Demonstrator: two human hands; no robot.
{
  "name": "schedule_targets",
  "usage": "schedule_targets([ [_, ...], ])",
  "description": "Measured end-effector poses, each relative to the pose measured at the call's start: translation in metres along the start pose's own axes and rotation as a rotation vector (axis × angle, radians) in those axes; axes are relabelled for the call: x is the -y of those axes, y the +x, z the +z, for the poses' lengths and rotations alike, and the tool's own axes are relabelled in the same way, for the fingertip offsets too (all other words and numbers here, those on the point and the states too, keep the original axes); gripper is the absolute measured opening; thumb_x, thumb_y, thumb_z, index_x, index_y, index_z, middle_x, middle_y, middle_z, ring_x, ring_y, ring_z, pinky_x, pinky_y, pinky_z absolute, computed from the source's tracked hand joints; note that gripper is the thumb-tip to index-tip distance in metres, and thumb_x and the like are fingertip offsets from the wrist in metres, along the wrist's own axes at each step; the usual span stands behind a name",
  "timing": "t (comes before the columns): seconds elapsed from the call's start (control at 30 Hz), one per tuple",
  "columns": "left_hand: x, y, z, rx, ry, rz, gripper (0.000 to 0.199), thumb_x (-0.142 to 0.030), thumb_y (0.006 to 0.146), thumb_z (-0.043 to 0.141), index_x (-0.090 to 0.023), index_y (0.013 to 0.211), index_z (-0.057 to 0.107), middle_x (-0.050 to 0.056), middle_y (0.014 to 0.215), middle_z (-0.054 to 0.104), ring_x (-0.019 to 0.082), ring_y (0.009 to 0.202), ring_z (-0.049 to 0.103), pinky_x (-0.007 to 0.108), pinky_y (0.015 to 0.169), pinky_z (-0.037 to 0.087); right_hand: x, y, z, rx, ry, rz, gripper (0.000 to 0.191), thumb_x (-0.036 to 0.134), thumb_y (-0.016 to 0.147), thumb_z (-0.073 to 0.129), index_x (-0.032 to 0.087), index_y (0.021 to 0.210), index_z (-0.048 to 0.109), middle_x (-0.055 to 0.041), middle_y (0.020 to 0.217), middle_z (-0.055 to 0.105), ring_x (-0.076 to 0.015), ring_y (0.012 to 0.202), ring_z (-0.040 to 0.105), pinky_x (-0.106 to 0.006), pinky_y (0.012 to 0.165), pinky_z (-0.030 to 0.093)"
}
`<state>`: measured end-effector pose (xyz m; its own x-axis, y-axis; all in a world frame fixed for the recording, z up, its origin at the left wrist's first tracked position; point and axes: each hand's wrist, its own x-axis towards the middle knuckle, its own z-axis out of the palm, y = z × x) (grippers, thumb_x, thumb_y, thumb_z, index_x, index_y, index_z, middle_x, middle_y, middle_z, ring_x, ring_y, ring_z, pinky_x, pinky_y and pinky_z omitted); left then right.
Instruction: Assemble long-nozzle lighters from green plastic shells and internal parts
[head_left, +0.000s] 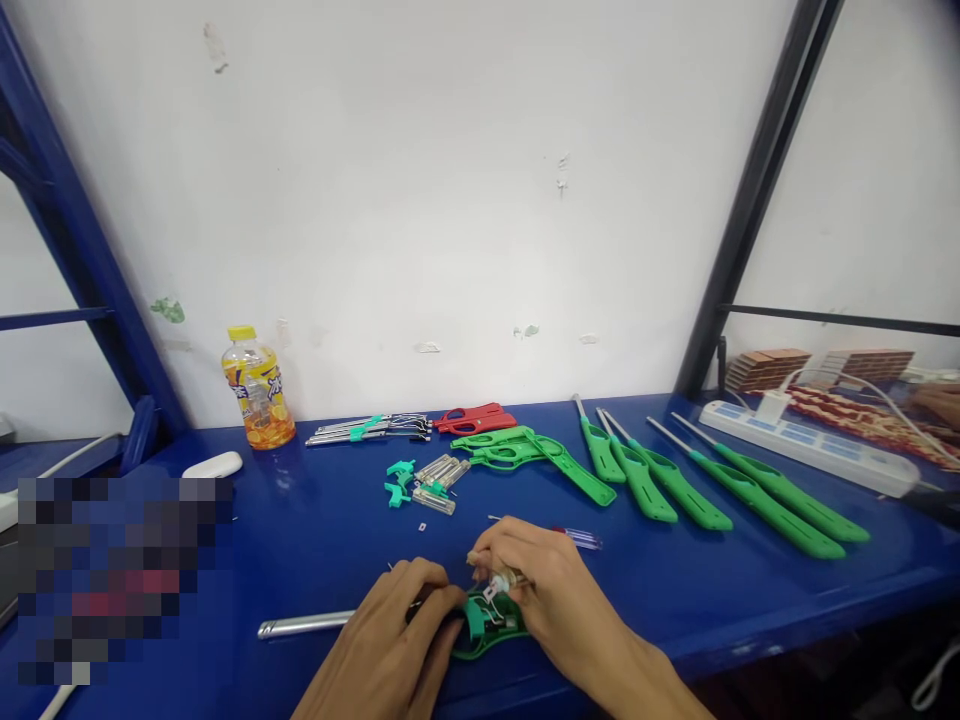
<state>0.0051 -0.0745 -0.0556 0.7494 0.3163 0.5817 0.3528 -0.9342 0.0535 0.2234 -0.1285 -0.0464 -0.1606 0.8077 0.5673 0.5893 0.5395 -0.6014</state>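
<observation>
My left hand (394,630) is closed over the front of an opened gas lighter, steadying it on the blue table. Its silver metal tube (304,625) points left, and the green half shell (469,654) lies between my hands. A teal trigger (475,620) and thin white wires show inside the shell. My right hand (551,590) pinches a small clear fuel tank (510,579) with a pale fitting at its end, just above the shell. My right fingers partly hide the tank. Beyond that hand lies a screwdriver with a translucent purple handle (583,539).
Several assembled green lighters (660,480) lie at right beside a white power strip (810,445). Green shells (502,448), red shells (476,418), metal tubes (360,430), clear tanks (442,472) and teal triggers (400,480) lie mid-table. A drink bottle (259,390) stands back left.
</observation>
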Motion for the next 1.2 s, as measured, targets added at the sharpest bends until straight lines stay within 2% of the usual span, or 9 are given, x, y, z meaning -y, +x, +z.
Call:
schedule_targets([
  [0.23, 0.001, -0.004, 0.001, -0.013, 0.002, 0.001, 0.027, -0.013, 0.108, 0.046, -0.025, 0.126, 0.062, 0.004, 0.112, 0.072, 0.022, 0.103, 0.075, 0.036, 0.099, 0.064, 0.006, -0.002, -0.003, 0.054, 0.066, 0.093, 0.047, -0.016, 0.072, 0.042, 0.023, 0.09, 0.061, 0.0014, 0.099, 0.073, -0.0153, 0.09, 0.068, -0.022, 0.076, 0.045],
  [0.33, 0.002, -0.004, 0.0, 0.038, -0.012, -0.017, 0.028, -0.013, 0.107, 0.047, -0.026, 0.126, 0.063, 0.004, 0.112, 0.071, 0.02, 0.102, 0.075, 0.034, 0.101, 0.063, 0.008, -0.003, -0.005, 0.06, 0.112, 0.123, 0.04, -0.013, 0.077, 0.045, 0.022, 0.085, 0.061, 0.0015, 0.092, 0.073, -0.0151, 0.084, 0.068, -0.022, 0.075, 0.045],
  [0.47, 0.002, -0.001, -0.002, 0.033, -0.021, -0.009, 0.028, -0.012, 0.108, 0.045, -0.026, 0.124, 0.064, 0.003, 0.11, 0.072, 0.019, 0.099, 0.075, 0.032, 0.098, 0.063, 0.013, -0.004, -0.007, 0.065, 0.149, 0.136, 0.031, -0.005, 0.09, 0.047, 0.022, 0.084, 0.061, 0.0012, 0.094, 0.075, -0.0148, 0.084, 0.069, -0.023, 0.078, 0.047],
  [0.57, 0.0, 0.0, -0.004, -0.029, 0.001, 0.013, 0.028, -0.014, 0.109, 0.042, -0.026, 0.121, 0.064, 0.003, 0.107, 0.073, 0.02, 0.096, 0.076, 0.031, 0.091, 0.065, 0.018, -0.005, -0.01, 0.069, 0.105, 0.187, 0.027, 0.006, 0.102, 0.048, 0.023, 0.093, 0.066, 0.0023, 0.097, 0.075, -0.0142, 0.083, 0.067, -0.024, 0.079, 0.046],
  [0.7, -0.003, 0.002, -0.004, -0.072, 0.023, 0.038, 0.03, -0.014, 0.11, 0.039, -0.026, 0.121, 0.064, 0.003, 0.104, 0.073, 0.02, 0.092, 0.077, 0.031, 0.089, 0.065, 0.024, -0.007, -0.013, 0.096, 0.071, 0.213, 0.024, 0.023, 0.112, 0.046, 0.025, 0.103, 0.068, 0.0015, 0.096, 0.074, -0.0158, 0.082, 0.064, -0.026, 0.075, 0.045],
  [0.9, -0.002, 0.002, -0.006, -0.077, 0.008, 0.059, 0.031, -0.011, 0.109, 0.038, -0.024, 0.118, 0.065, 0.002, 0.102, 0.074, 0.019, 0.089, 0.076, 0.031, 0.088, 0.066, 0.032, -0.008, -0.014, 0.137, 0.018, 0.296, 0.015, 0.029, 0.111, 0.05, 0.028, 0.113, 0.065, 0.0, 0.113, 0.074, -0.0207, 0.104, 0.063, -0.031, 0.089, 0.048],
  [1.2, -0.001, -0.002, 0.0, -0.046, -0.085, -0.001, 0.028, -0.009, 0.106, 0.042, -0.024, 0.117, 0.064, 0.004, 0.105, 0.07, 0.019, 0.092, 0.073, 0.031, 0.089, 0.065, 0.029, -0.01, -0.013, 0.144, 0.023, 0.226, 0.016, 0.024, 0.11, 0.052, 0.03, 0.118, 0.064, 0.0029, 0.114, 0.073, -0.0176, 0.102, 0.065, -0.029, 0.088, 0.049],
])
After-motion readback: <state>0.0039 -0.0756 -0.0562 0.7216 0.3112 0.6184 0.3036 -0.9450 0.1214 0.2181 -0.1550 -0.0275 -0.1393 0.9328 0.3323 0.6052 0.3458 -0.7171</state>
